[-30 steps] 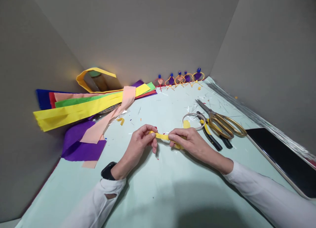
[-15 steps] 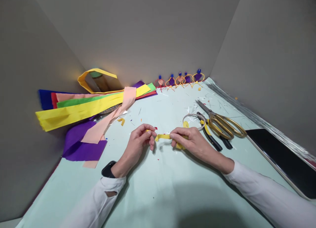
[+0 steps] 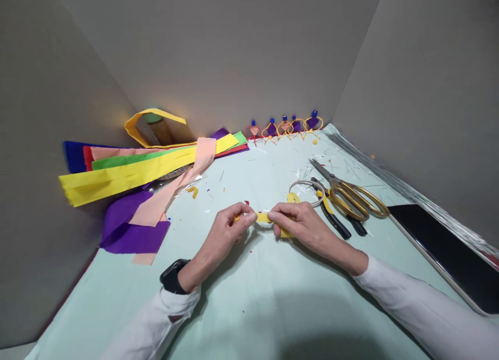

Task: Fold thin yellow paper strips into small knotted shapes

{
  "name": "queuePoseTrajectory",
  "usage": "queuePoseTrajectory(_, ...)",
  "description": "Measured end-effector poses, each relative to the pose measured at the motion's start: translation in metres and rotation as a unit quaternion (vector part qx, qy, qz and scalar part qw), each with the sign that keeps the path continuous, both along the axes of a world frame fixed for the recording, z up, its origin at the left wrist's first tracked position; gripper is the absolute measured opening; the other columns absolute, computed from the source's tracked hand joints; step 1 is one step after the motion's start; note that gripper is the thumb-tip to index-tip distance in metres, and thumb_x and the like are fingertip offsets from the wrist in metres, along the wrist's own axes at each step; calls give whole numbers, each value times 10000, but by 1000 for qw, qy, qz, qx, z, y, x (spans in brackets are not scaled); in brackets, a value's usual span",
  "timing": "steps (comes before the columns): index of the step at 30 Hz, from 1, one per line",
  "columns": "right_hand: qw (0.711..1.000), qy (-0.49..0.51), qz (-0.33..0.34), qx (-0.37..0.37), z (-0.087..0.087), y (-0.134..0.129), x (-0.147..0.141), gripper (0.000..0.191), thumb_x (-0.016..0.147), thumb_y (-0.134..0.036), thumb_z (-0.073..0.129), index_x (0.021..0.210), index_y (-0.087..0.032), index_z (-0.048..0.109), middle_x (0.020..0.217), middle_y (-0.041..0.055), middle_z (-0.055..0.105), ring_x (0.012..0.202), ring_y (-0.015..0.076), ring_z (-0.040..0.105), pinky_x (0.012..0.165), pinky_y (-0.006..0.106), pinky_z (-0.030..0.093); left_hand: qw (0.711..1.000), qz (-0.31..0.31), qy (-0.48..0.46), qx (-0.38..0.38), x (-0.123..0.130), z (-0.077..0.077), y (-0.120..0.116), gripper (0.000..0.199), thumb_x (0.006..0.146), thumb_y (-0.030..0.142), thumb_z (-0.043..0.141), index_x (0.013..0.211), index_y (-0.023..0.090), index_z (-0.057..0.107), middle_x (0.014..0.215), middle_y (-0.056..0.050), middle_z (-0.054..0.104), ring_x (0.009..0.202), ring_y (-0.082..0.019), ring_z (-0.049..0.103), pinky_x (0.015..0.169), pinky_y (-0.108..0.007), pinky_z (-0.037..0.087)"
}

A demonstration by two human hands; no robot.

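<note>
A short yellow strip (image 3: 262,217) is stretched between my two hands, low over the middle of the table. My left hand (image 3: 230,227), with a black watch on the wrist, pinches its left end between thumb and forefinger. At the other end, my right hand (image 3: 302,225) is closed on the strip, and more yellow material shows below and behind its fingers. Whether that is all one piece I cannot tell. Just beyond my right hand lie a silvery ring (image 3: 307,182) and black-and-yellow handled pliers (image 3: 331,214).
Gold-handled scissors (image 3: 353,196) lie at the right, near a black-screened tablet (image 3: 444,253). A bundle of thin wires (image 3: 390,178) runs along the right edge. Coloured strips (image 3: 128,167) are piled at the left. Several small figures (image 3: 284,125) stand along the back wall.
My left hand has moved right and closed its fingertips on the free end of the yellow strip. My right hand has stayed almost where it was.
</note>
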State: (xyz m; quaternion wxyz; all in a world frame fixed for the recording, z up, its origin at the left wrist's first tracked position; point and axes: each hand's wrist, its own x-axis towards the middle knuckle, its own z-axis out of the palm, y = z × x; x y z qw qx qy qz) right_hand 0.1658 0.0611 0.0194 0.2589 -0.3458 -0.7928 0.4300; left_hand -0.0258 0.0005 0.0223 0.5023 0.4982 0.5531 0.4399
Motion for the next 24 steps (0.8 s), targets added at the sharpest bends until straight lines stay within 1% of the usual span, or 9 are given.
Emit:
queuePoseTrajectory(2, 1000, -3, 4, 1, -1, 0, 0, 389, 947, -357, 496, 659, -162, 671, 565, -15, 632, 478, 86, 425, 506, 237, 305, 999, 6, 39, 6, -1, -1, 1, 305, 822, 441, 631, 732, 150, 617, 544, 55, 371, 485, -74, 301, 457, -224, 204)
queuePoseTrajectory(4, 1000, -9, 6, 12, -2, 1, 0, 397, 953, -359, 487, 666, -165, 682, 557, -16, 625, 474, 89, 432, 507, 237, 311, 999, 17, 39, 5, -3, -2, 3, 313, 815, 437, 636, 698, 147, 614, 527, 55, 369, 475, -75, 299, 455, -230, 197)
queuePoseTrajectory(7, 999, -21, 1, 40, -4, 3, 1, 383, 959, -339, 476, 688, -175, 690, 594, -16, 658, 486, 91, 468, 532, 236, 334, 999, 27, -17, -9, -6, -5, 5, 315, 802, 438, 655, 687, 151, 597, 521, 71, 306, 461, -68, 241, 448, -229, 173)
queuePoseTrajectory(10, 998, -29, -6, 63, -5, 4, 0, 366, 960, -314, 470, 695, -184, 687, 615, -20, 677, 495, 93, 498, 551, 237, 345, 997, 21, -66, -28, -8, -8, 6, 335, 806, 446, 659, 664, 153, 580, 517, 83, 232, 461, -64, 183, 446, -223, 134)
queuePoseTrajectory(14, 996, -30, -8, 78, -2, 5, 0, 362, 961, -308, 460, 698, -185, 675, 615, -17, 680, 508, 99, 538, 570, 237, 361, 995, 18, -89, -33, -10, -9, 7, 377, 814, 473, 647, 643, 143, 587, 512, 87, 204, 453, -60, 161, 437, -213, 124)
queuePoseTrajectory(18, 995, -33, -15, 93, -3, 5, -1, 359, 957, -296, 448, 700, -177, 668, 631, -3, 686, 535, 109, 559, 587, 237, 365, 993, 28, -109, -44, -11, -6, 7, 394, 807, 456, 650, 590, 155, 518, 511, 90, 204, 450, -53, 141, 425, -204, 118)
queuePoseTrajectory(22, 989, -54, -36, 134, -5, 5, -1, 351, 953, -302, 442, 740, -170, 688, 645, 10, 674, 548, 115, 522, 584, 247, 342, 994, 48, -88, -38, -13, -4, 8, 358, 799, 408, 643, 586, 165, 489, 512, 90, 216, 450, -54, 149, 424, -199, 124)
queuePoseTrajectory(24, 991, -55, -30, 122, -5, 5, -1, 360, 959, -310, 432, 754, -168, 692, 664, 12, 688, 557, 118, 535, 587, 247, 348, 996, 67, -60, -29, -14, -5, 8, 351, 800, 417, 628, 593, 169, 491, 510, 92, 214, 447, -57, 161, 426, -198, 136)
